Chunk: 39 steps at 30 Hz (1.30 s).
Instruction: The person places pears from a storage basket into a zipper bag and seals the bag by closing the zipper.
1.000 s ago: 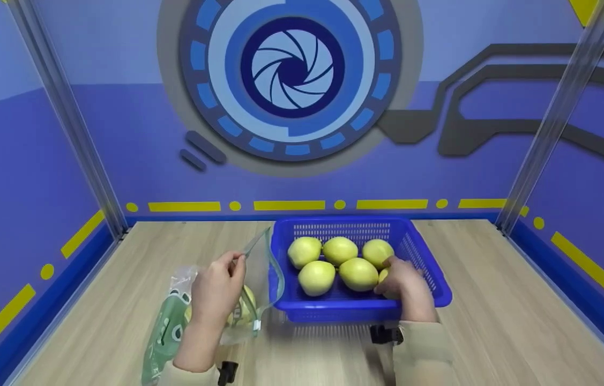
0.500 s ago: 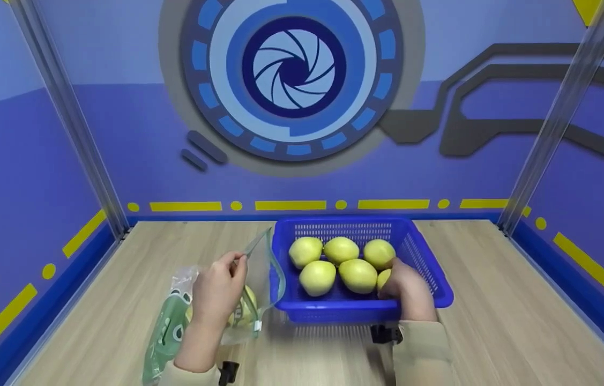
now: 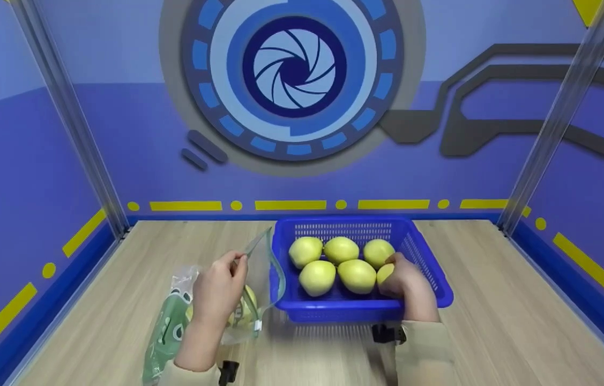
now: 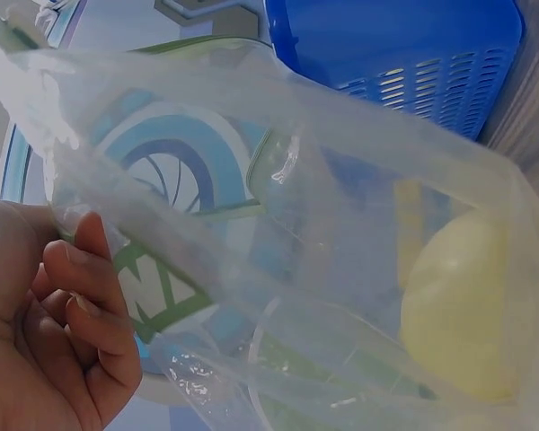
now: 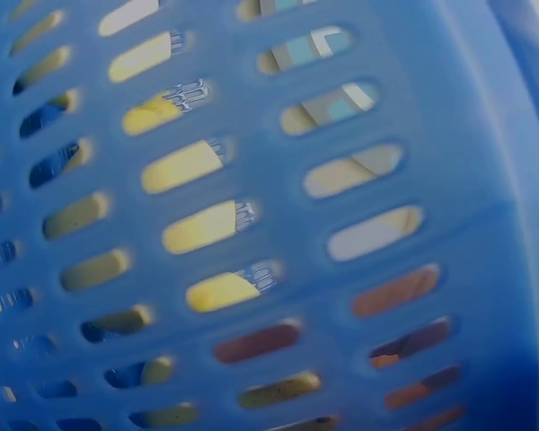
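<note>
In the head view, my left hand (image 3: 217,289) pinches the upper edge of a clear zip bag (image 3: 263,268) and holds its mouth apart. A pale yellow fruit (image 4: 463,305) sits inside the bag, seen through the plastic in the left wrist view. My right hand (image 3: 406,279) reaches into the blue basket (image 3: 334,312) and grips a lemon-shaped yellow fruit (image 3: 385,272) at the right front. Its fingertips are partly hidden behind the fruit and the hand. Several similar fruits (image 3: 317,277) lie in two rows beside it. The basket's slotted wall (image 5: 278,206) fills the right wrist view.
A green, cartoon-eyed print (image 3: 168,338) under clear plastic lies left of my left forearm; whether it belongs to the same bag is unclear. The bag's white slider (image 3: 257,325) hangs near the basket's front left corner. Blue panels (image 3: 296,182) enclose the wooden table (image 3: 494,321).
My right hand has shifted slightly, its fingers settling round the front right fruit, which now shows more beside the thumb. My left hand and the bag have stayed in place.
</note>
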{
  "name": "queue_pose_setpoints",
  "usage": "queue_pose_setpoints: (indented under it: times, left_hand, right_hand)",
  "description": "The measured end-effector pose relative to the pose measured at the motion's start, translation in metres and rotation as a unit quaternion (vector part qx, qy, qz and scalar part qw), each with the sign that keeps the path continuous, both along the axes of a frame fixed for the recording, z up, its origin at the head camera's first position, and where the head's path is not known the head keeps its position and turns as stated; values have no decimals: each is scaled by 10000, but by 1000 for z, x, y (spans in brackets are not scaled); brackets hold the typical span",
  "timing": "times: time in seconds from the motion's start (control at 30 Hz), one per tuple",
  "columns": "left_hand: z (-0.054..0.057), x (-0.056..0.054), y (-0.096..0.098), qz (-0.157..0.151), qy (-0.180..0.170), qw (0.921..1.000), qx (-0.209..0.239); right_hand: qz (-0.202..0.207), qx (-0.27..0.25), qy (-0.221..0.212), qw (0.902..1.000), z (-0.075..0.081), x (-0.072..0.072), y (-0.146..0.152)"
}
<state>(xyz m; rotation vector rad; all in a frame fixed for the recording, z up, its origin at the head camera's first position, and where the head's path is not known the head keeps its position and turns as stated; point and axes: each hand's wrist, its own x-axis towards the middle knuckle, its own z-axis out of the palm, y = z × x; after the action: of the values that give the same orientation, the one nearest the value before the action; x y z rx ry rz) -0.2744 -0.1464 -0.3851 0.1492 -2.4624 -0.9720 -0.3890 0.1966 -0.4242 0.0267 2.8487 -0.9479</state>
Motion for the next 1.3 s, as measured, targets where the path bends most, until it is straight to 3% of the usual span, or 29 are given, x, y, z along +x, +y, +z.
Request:
queue_pose_setpoints:
  times: [1.07,1.3]
  left_hand:
    - [0,-1,-2,19,36,10000,26]
    - [0,-1,-2,22,22,10000,39]
  right_hand:
    - [83,-818,928,9923,10,3,-5]
    - [103,-1076,947,9896,16,6,-11]
